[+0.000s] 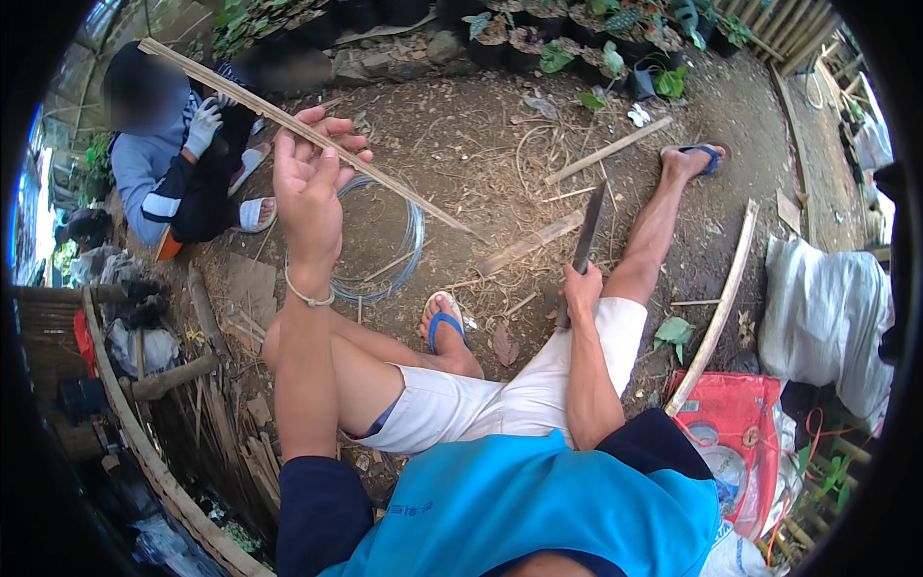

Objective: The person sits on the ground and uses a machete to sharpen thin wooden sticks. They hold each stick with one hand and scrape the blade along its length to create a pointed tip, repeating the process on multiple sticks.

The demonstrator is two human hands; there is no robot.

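My left hand (314, 180) is raised at the upper left, its thumb pressing a long split bamboo strip (238, 90) against the fingers. The strip slants from the upper left down to a thin tip over the middle of the ground. In my right hand (581, 288), above my right thigh, is the handle of a machete (591, 227), its dark blade pointing up and away from me. The blade stands apart from the strip. Behind my left wrist lies a coil of wire (414, 249) on the soil. A flat bamboo piece (530, 244) lies left of the blade.
A person (148, 173) wearing white gloves sits at the upper left. Potted plants (555, 58) line the far edge. Another bamboo piece (609, 150) lies on the ground. At the right are a curved bamboo pole (721, 310), a white sack (822, 317) and a red bag (757, 404).
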